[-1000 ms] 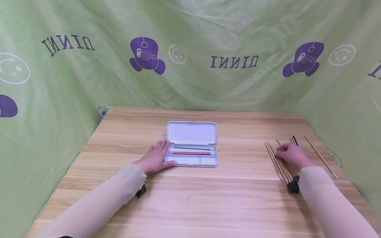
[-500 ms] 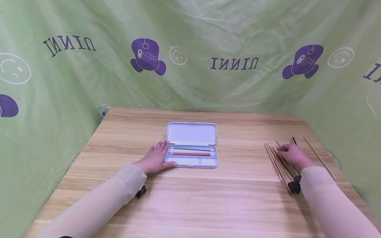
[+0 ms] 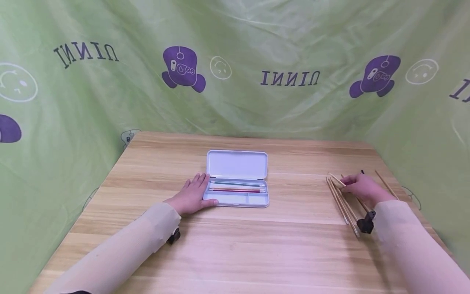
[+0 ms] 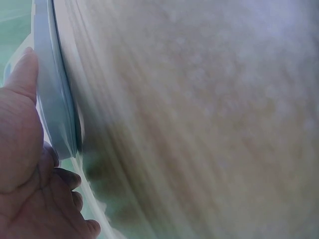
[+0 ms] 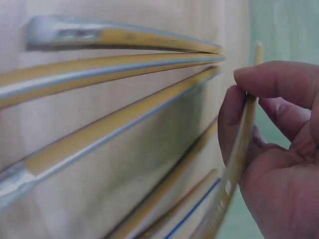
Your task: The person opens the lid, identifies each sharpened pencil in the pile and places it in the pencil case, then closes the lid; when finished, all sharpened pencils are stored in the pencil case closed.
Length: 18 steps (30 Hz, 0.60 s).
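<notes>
On the table stands a pale blue pencil case (image 3: 235, 199), its lid (image 3: 237, 164) raised. Teal and red pencils (image 3: 236, 189) lie in its long compartment. My left hand (image 3: 191, 194) rests against the case's left side with straight fingers, the thumb at the front edge; the left wrist view shows the thumb (image 4: 25, 74) along the case wall. On the right, my right hand (image 3: 361, 188) pinches a yellow pencil (image 5: 237, 149) between thumb and fingers, its pointed end up past the fingertips. Several yellow pencils (image 3: 341, 202) with eraser ends lie below and left of that hand.
Another pencil (image 3: 385, 183) lies apart at the far right, partly hidden by the right hand. A dark pencil tip (image 3: 362, 172) shows behind that hand. The wooden table (image 3: 257, 245) meets a green printed curtain (image 3: 242, 110) at its back.
My right hand has drawn a yellow pencil up from the bunch, and its tip now points up and left. The left hand and the case have stayed in place.
</notes>
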Each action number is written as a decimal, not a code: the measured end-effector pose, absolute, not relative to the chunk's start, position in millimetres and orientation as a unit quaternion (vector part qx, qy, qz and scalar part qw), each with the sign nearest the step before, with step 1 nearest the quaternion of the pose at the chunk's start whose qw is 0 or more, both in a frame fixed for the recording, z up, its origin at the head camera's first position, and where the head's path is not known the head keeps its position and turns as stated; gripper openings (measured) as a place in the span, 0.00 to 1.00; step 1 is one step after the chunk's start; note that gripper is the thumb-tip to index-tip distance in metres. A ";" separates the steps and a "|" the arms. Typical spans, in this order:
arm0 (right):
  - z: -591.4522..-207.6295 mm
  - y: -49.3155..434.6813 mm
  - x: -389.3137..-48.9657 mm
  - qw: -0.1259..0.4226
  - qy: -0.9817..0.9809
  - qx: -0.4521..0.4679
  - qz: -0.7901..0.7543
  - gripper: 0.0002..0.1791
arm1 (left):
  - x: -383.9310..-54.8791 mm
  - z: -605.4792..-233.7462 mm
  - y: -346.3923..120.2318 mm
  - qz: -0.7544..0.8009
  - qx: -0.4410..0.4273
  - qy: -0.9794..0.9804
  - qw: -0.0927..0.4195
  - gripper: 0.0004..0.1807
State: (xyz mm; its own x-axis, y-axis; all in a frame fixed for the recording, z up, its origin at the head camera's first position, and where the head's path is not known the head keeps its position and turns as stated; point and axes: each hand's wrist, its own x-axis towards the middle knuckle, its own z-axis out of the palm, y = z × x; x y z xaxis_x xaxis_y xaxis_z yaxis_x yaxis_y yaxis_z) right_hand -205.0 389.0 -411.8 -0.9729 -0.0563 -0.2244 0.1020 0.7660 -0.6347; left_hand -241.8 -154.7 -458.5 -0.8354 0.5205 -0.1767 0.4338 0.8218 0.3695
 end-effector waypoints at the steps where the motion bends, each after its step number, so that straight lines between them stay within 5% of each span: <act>1: -409.1 387.8 -205.8 0.114 0.932 0.011 -0.343 0.26 | -241.7 -458.4 -154.6 0.160 0.252 0.945 0.136 0.56; 18: -362.3 306.2 -243.4 0.137 0.863 -0.041 -0.485 0.24 | -241.2 -457.0 -154.0 0.144 0.250 0.948 0.135 0.57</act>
